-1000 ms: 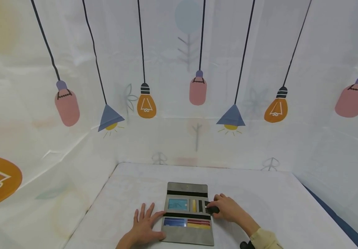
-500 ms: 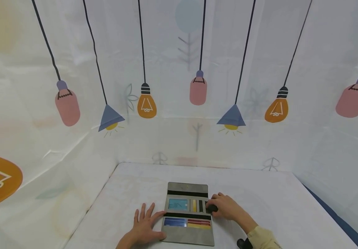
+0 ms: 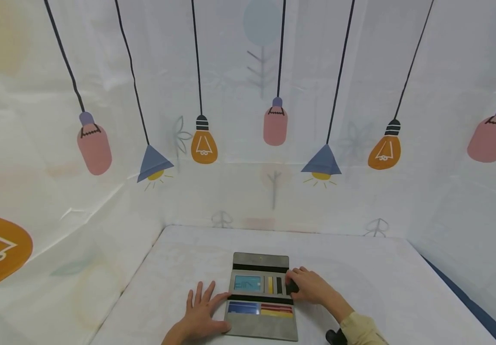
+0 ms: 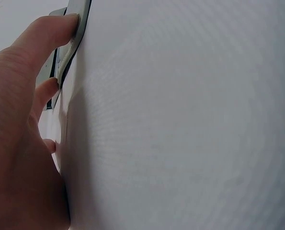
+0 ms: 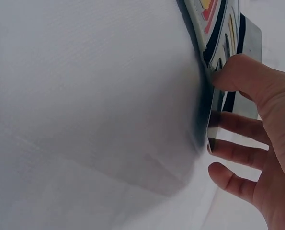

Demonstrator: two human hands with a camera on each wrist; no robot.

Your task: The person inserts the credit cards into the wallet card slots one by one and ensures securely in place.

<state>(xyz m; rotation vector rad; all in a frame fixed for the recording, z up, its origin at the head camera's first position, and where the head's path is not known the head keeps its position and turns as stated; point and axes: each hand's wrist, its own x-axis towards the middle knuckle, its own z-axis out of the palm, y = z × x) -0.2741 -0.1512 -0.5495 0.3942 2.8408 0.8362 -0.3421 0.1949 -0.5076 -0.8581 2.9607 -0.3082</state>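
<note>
A grey travel wallet (image 3: pixel 261 330) lies unfolded on the white table, with blue, red and yellow cards in its slots. My left hand (image 3: pixel 200 315) is spread at its left side, thumb and index finger touching that edge. In the left wrist view the thumb (image 4: pixel 51 33) rests on the wallet's rim. At the wallet's right edge my right hand (image 3: pixel 314 287) pinches a thin black card-like piece (image 3: pixel 292 287) by the middle slots. In the right wrist view the right thumb (image 5: pixel 243 74) lies over it with fingers behind; how far it sits inside is hidden.
The white table (image 3: pixel 377 273) extends around the wallet. Behind and beside it hangs a white cloth (image 3: pixel 230 191) printed with lamps. A black rounded object (image 3: pixel 335 337) sits by the right sleeve. A blue strip (image 3: pixel 463 299) runs past the table's right edge.
My right hand has shifted slightly left with the black piece, and less of the piece sticks out past the wallet's right edge. The left hand and the wallet have stayed in place.
</note>
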